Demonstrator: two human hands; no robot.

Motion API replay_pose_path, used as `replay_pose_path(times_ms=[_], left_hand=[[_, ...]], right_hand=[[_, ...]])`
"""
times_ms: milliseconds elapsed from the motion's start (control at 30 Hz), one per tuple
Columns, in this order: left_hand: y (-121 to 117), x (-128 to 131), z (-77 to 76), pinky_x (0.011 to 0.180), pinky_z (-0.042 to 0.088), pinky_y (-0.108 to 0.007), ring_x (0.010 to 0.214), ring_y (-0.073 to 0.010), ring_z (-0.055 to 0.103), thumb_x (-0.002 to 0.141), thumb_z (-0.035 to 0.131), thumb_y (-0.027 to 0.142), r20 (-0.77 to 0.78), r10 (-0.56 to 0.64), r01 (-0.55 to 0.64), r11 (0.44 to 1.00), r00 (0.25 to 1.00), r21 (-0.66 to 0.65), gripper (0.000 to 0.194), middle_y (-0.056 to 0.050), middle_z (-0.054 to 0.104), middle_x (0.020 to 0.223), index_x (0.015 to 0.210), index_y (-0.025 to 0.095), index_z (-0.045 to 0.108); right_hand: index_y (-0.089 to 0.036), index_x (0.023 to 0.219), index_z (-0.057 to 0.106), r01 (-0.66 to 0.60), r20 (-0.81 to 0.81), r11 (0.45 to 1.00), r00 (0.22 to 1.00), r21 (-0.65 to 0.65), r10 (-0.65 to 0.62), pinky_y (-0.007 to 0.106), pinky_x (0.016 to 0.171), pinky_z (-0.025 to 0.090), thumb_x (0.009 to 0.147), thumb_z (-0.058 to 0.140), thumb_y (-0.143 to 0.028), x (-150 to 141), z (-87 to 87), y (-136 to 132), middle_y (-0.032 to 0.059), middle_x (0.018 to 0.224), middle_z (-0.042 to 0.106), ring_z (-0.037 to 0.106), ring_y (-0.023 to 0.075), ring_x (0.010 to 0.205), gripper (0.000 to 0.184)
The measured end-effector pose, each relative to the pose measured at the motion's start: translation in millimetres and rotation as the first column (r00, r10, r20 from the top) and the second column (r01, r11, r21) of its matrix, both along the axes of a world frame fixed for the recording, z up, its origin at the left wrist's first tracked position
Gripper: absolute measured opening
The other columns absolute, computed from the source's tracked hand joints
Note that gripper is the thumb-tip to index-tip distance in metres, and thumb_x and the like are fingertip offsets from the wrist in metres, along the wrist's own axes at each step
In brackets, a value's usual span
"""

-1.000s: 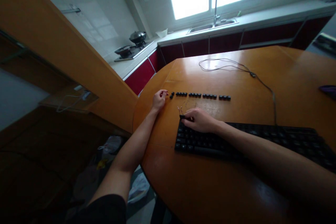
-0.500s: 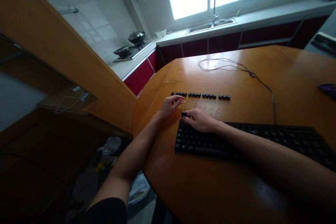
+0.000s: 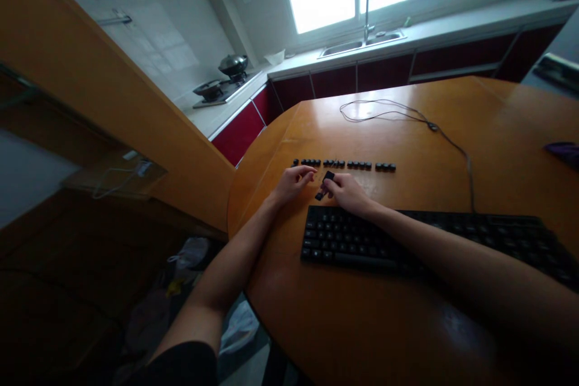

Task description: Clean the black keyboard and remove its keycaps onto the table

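My right hand (image 3: pixel 350 192) is closed around a keycap puller (image 3: pixel 329 176), a small black handle with thin wire prongs pointing away toward the row of keycaps. A small black piece (image 3: pixel 319 196) shows just below my right fingers; whether it is held or lies on the table is unclear. To the left, my left hand (image 3: pixel 292 185) rests on the table, fingers loosely bent and thumb apart, with nothing visible in them. Loose black keycaps (image 3: pixel 359 165) lie in short groups beyond both hands. Under my right forearm sits the black keyboard (image 3: pixel 348 244).
The keyboard's cable (image 3: pixel 468 175) runs back over the wooden table (image 3: pixel 289 289) and loops near its far edge. Something purple (image 3: pixel 563 152) lies at the right. A wooden panel (image 3: pixel 181 151) rises at the left. Beyond are a sink (image 3: pixel 341 48) and a stove with pans (image 3: pixel 210 90).
My left hand moved right, to beside the puller, then stayed there. My right hand lifted the puller off the keyboard's top left corner and moved it forward and right, turning it.
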State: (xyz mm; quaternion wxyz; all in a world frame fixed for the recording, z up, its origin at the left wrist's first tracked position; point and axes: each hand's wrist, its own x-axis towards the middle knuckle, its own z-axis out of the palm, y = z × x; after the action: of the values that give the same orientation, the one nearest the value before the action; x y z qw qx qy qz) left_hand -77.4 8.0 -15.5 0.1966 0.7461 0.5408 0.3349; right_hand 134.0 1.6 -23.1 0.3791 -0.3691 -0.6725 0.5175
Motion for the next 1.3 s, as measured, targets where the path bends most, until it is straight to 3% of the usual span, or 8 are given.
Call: replay_pose_path(times_ms=[233,400,600,700,900,1000,1133,1300], left_hand=[[-9,5,7.1,0.072,0.049,-0.030,0.088,-0.0201,0.069,0.091,0.066,0.046,0.037,-0.135,0.136,0.991,0.990,-0.018,0.028,-0.006,0.076,0.100,0.102,0.021,0.072],[-13,8,5.3,0.074,0.048,-0.030,0.088,-0.0186,0.067,0.085,0.076,0.039,0.020,-0.244,0.244,0.969,0.970,-0.027,0.026,-0.005,0.076,0.104,0.104,0.022,0.069],[-12,11,3.9,0.075,0.047,-0.032,0.085,-0.0188,0.065,0.085,0.077,0.040,0.005,-0.221,0.221,0.974,0.975,-0.040,0.025,-0.006,0.075,0.100,0.100,0.022,0.069],[-11,9,2.2,0.074,0.047,-0.031,0.083,-0.0180,0.065,0.085,0.078,0.038,0.004,-0.249,0.249,0.969,0.969,0.008,0.024,-0.005,0.075,0.099,0.100,0.022,0.069],[-6,3,-5.3,0.068,0.048,-0.029,0.081,-0.0171,0.064,0.088,0.077,0.039,-0.045,-0.311,0.315,0.938,0.949,0.147,0.026,-0.006,0.073,0.096,0.106,0.021,0.072],[-3,4,-7.0,0.069,0.052,-0.029,0.085,-0.0171,0.065,0.093,0.073,0.035,-0.057,-0.375,0.377,0.894,0.925,0.244,0.023,-0.008,0.073,0.103,0.112,0.022,0.074],[-1,6,-5.5,0.085,0.056,-0.035,0.099,-0.0192,0.066,0.095,0.069,0.028,-0.130,-0.416,0.435,0.833,0.900,0.341,0.022,-0.009,0.070,0.108,0.117,0.024,0.074],[-3,7,-2.0,0.090,0.055,-0.040,0.103,-0.0203,0.064,0.096,0.068,0.025,-0.252,-0.353,0.427,0.826,0.901,0.368,0.020,-0.008,0.068,0.110,0.115,0.028,0.074]], right_hand=[[-0.013,0.082,0.068,0.176,-0.035,0.980,0.983,-0.090,-0.179,0.023,0.057,0.047,0.096,0.051,-0.021,0,-2.1,6,0.0090,0.082,0.075,0.060,0.0125,0.058,0.023],[-0.014,0.081,0.068,0.175,-0.021,0.983,0.984,-0.057,-0.176,0.023,0.058,0.047,0.095,0.051,-0.023,-1,-6.3,8,0.0072,0.078,0.073,0.061,0.0136,0.060,0.024],[-0.015,0.077,0.068,0.170,0.001,0.985,0.985,0.034,-0.170,0.025,0.066,0.048,0.094,0.053,-0.026,0,-12.3,11,0.0063,0.079,0.072,0.064,0.0165,0.072,0.026],[-0.015,0.078,0.068,0.175,-0.021,0.985,0.984,-0.014,-0.175,0.025,0.068,0.050,0.094,0.054,-0.024,-1,-10.1,10,0.0077,0.083,0.074,0.067,0.0175,0.077,0.023],[-0.015,0.080,0.066,0.143,-0.102,0.979,0.982,-0.149,-0.159,0.023,0.057,0.049,0.096,0.052,-0.019,-3,-4.0,7,0.0063,0.077,0.074,0.065,0.0139,0.061,0.022],[-0.015,0.079,0.067,0.180,-0.095,0.975,0.977,-0.131,-0.193,0.023,0.056,0.048,0.096,0.054,-0.021,-3,-4.3,8,0.0060,0.075,0.074,0.065,0.0145,0.060,0.022],[-0.015,0.079,0.068,0.209,-0.066,0.974,0.974,-0.091,-0.216,0.025,0.057,0.047,0.095,0.054,-0.024,-1,-7.1,10,0.0068,0.075,0.074,0.065,0.0157,0.061,0.023],[-0.015,0.078,0.068,0.222,-0.052,0.975,0.973,-0.029,-0.223,0.027,0.060,0.047,0.094,0.054,-0.027,-1,-11.1,10,0.0073,0.077,0.074,0.064,0.0167,0.064,0.025]])
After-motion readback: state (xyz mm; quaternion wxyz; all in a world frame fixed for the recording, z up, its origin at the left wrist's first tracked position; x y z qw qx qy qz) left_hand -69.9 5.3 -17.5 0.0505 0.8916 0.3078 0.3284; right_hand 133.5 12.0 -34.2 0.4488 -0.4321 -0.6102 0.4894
